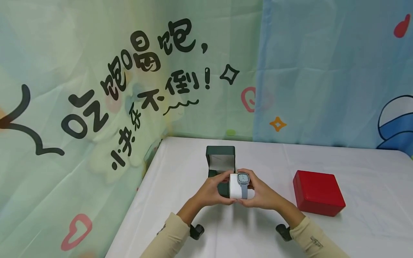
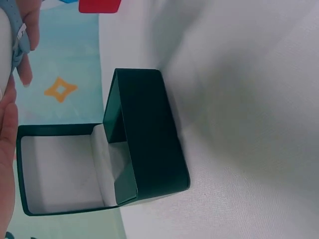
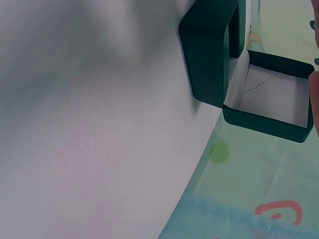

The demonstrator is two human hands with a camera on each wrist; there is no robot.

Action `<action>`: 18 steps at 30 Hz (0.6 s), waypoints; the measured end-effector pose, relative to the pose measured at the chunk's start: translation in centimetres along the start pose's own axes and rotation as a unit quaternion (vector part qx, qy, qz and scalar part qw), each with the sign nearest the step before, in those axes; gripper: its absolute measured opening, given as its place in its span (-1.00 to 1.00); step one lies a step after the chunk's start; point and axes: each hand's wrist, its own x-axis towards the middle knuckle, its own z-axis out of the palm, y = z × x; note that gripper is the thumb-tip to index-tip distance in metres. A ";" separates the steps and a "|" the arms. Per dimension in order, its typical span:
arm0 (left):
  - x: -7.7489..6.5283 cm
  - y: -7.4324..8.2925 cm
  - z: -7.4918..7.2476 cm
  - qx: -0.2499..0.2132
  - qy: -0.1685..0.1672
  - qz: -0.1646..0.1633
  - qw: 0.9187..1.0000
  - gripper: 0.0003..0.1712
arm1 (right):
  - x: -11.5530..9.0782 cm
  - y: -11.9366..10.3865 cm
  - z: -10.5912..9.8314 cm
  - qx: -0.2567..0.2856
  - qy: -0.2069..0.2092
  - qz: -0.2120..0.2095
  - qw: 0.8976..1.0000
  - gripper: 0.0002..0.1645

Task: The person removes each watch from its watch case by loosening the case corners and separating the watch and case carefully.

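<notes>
Two arms [image 1: 171,233] angle inward, left hand [image 1: 210,191] and right hand [image 1: 262,194] pinching a white watch cushion [image 1: 234,187].

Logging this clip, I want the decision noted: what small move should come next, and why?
Probably lower the white cushion, with the watch strapped around it, toward the green box: left grip and right grip hold the cushion between them, and the box stands just beyond with its lid open.
</notes>
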 end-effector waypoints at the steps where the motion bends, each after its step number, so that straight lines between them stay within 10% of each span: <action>1: 0.0 0.0 0.0 -0.002 0.000 0.002 1.000 -0.09 | 0.0 0.0 0.0 0.001 -0.004 0.001 1.000 -0.02; 18: 0.1 0.0 0.0 0.005 0.011 -0.003 1.000 -0.08 | -0.4 0.0 -0.3 -0.001 0.042 -0.005 0.999 0.01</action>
